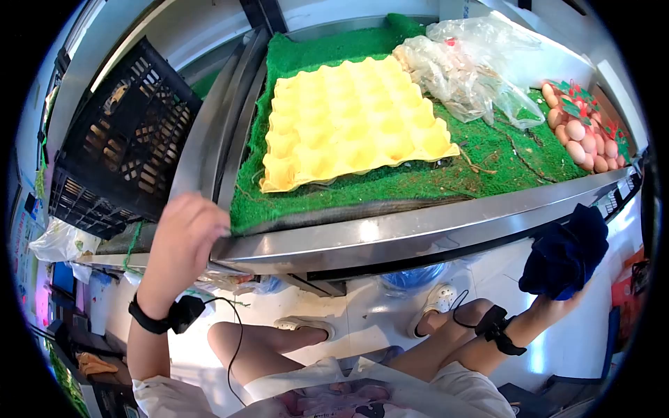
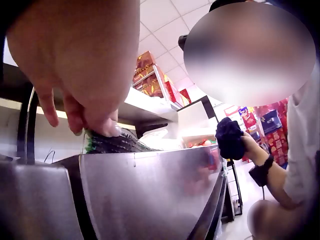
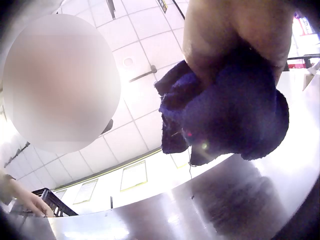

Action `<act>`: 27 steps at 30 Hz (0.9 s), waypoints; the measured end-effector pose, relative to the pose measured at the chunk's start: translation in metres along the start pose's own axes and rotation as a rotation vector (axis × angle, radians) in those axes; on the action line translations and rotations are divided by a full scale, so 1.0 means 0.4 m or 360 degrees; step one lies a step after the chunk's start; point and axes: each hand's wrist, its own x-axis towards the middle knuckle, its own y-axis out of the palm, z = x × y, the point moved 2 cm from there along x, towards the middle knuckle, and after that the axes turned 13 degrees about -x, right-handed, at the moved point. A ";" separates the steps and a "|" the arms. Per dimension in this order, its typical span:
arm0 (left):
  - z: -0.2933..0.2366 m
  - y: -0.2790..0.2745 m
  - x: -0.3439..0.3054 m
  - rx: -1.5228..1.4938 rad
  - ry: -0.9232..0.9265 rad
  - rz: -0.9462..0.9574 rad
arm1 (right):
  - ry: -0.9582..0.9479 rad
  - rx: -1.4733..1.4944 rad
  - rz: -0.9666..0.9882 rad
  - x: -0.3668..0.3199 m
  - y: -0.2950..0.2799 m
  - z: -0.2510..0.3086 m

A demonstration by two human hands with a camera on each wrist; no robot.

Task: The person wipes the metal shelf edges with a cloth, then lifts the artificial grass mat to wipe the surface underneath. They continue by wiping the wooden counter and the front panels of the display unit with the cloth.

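My left hand [image 1: 187, 233] is at the near left corner of a green artificial grass mat [image 1: 488, 143], over the metal rim of the display counter. In the left wrist view, its fingertips pinch the mat's edge [image 2: 120, 144], where the dark backing shows. A bunched dark blue cloth [image 1: 566, 254] is gripped in my right hand [image 1: 557, 306], held in front of the counter's right part. The cloth [image 3: 230, 110] hides most of that hand's fingers in the right wrist view. On the mat lies a yellow egg tray [image 1: 355, 118], with no eggs showing on it.
Clear plastic bags [image 1: 474, 66] lie behind the tray. Several brown eggs [image 1: 589, 139] with red and green decorations sit at the right end. A black plastic crate [image 1: 125, 139] stands tilted at left. The counter's metal rim [image 1: 362, 237] runs along the front.
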 end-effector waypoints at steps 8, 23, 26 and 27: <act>-0.012 0.008 -0.038 -0.0197 -0.0028 -0.0034 | 0.0042 0.0136 0.0161 -0.005 0.053 0.051; -0.057 -0.056 0.022 -0.0034 -0.0016 0.0051 | -0.0114 0.0045 0.0255 0.001 0.064 0.071; -0.062 -0.112 0.072 -0.0007 -0.0049 -0.0102 | 0.0014 0.0128 0.0114 -0.004 0.032 0.010; -0.064 -0.128 0.091 0.0048 -0.0026 -0.0150 | 0.0011 0.0130 0.0183 -0.002 0.033 0.014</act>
